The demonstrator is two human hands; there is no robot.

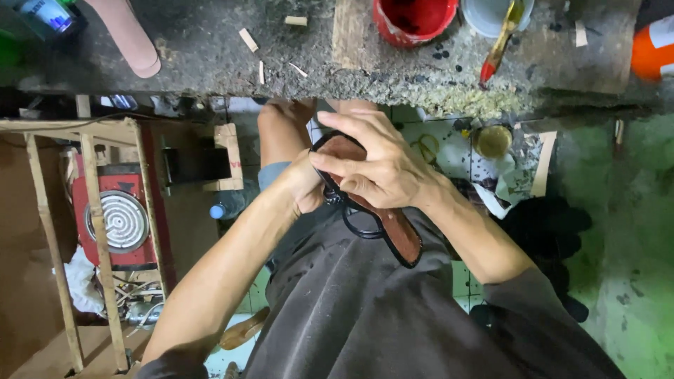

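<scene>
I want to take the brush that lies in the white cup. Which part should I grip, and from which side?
Probably grip the yellow handle of the brush where it crosses the rim of the white cup, coming from the near bench edge. The red tip hangs outside and looks wet with paint.

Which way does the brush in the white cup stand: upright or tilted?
Tilted. The brush leans over the white cup's rim, its red-stained tip resting on the grey workbench outside the cup.

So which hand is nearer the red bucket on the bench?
Right. The right hand lies over the brown sandal, almost straight below the red bucket; the left hand sits lower and further left.
</scene>
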